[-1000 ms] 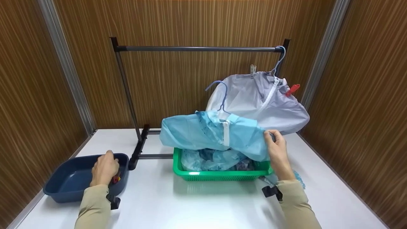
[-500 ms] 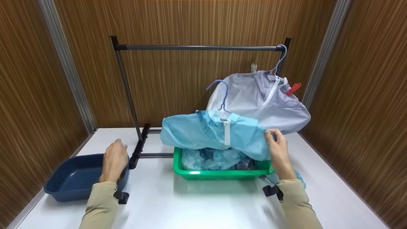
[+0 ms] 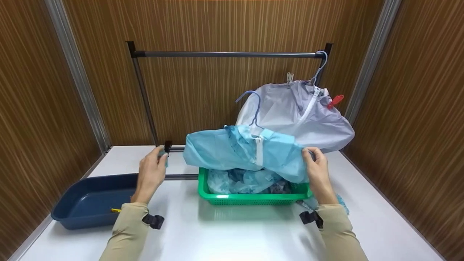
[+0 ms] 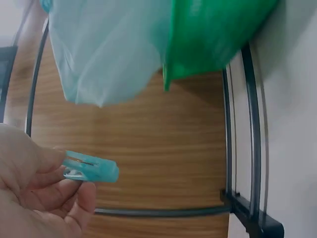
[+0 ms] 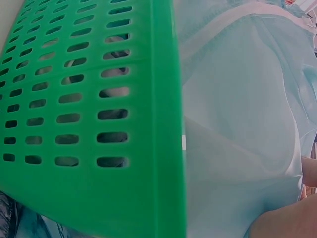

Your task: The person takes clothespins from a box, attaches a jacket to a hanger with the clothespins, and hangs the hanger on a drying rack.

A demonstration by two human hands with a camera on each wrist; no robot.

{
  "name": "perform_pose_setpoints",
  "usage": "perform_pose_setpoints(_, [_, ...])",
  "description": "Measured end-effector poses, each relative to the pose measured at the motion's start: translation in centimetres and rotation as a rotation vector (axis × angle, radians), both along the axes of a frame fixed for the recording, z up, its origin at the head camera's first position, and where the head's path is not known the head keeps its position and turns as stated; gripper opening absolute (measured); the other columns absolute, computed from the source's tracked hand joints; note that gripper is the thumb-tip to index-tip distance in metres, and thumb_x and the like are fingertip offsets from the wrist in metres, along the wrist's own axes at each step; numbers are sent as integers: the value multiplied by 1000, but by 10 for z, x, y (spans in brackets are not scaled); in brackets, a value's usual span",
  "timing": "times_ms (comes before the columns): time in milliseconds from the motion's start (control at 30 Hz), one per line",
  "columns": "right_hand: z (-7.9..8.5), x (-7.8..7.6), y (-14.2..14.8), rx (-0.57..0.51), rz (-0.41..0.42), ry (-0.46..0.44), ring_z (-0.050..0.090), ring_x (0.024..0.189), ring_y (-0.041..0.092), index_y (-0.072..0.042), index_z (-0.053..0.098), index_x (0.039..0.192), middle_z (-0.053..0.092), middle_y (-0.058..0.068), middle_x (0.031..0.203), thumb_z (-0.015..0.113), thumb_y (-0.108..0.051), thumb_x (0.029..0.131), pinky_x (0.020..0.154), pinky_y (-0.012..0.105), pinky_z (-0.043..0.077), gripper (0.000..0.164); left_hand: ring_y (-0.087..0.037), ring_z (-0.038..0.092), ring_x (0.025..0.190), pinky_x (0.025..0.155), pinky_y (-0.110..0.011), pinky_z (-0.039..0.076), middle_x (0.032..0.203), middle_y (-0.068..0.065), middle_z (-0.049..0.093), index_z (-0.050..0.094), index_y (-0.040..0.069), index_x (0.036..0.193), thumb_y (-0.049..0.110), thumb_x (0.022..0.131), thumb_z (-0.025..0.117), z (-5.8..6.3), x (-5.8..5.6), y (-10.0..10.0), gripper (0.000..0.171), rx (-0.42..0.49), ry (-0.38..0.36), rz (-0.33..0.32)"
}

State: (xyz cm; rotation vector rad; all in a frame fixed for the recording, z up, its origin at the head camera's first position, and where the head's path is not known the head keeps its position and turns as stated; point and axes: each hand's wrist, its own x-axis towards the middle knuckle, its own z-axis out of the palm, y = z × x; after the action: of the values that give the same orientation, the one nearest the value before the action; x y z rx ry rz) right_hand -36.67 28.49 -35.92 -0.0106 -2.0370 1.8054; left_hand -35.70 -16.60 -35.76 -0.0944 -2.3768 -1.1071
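My left hand (image 3: pixel 149 175), raised to the right of the dark blue basin (image 3: pixel 67 222), pinches a light blue clothespin (image 4: pixel 96 169) between thumb and fingers. A light blue zipped jacket (image 3: pixel 208 148) with a hanger (image 3: pixel 257 108) in it lies across the green basket (image 3: pixel 253 198). My right hand (image 3: pixel 319 177) pinches the jacket's right end; in the right wrist view its fingertips (image 5: pixel 309 171) are at the fabric's edge. More crumpled blue clothing (image 3: pixel 250 182) fills the basket below. A small yellow piece (image 3: pixel 115 210) shows in the basin, partly covered by my sleeve.
Behind the basket stands a dark clothes rack (image 3: pixel 224 54). From its right end hangs a pale lilac garment (image 3: pixel 275 103) with a white clothespin (image 3: pixel 289 78) and a red clothespin (image 3: pixel 335 101). Wood-grain walls enclose the white tabletop (image 3: pixel 232 235).
My left hand has come out of the basin, moving right and slightly up, and the light blue clothespin now shows in it. My right hand and the jacket have stayed in place.
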Motion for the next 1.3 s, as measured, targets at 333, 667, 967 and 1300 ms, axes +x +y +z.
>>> perform_pose_setpoints(333, [1,0,1,6,-5,-10,47,90,13,-2,54,110,51,0,100,49,-28,103,79,20,44,27,-37,63,104,87,-49,54,116,-25,62,55,-5,129,9,101,51,18,5,36,32,-18,84,-76])
perform_pose_setpoints(667, [1,2,0,3,22,-10,47,88,14,-2,53,113,50,1,100,48,-30,103,78,22,43,30,-30,65,108,90,-44,56,119,-20,65,58,-2,126,8,100,53,34,8,73,28,77,240,-150])
perform_pose_setpoints(967, [1,2,-1,3,28,0,47,90,14,-1,52,112,50,2,103,48,-29,103,79,22,44,30,-27,66,105,88,-36,58,122,-19,65,57,0,130,7,100,55,42,11,99,31,58,363,-202])
perform_pose_setpoints(1300, [0,2,0,-8,10,-1,48,88,13,-2,54,109,52,-1,99,49,-27,103,78,20,44,26,-26,65,111,92,-35,56,124,-18,64,56,0,130,7,100,53,48,8,125,31,61,421,-265])
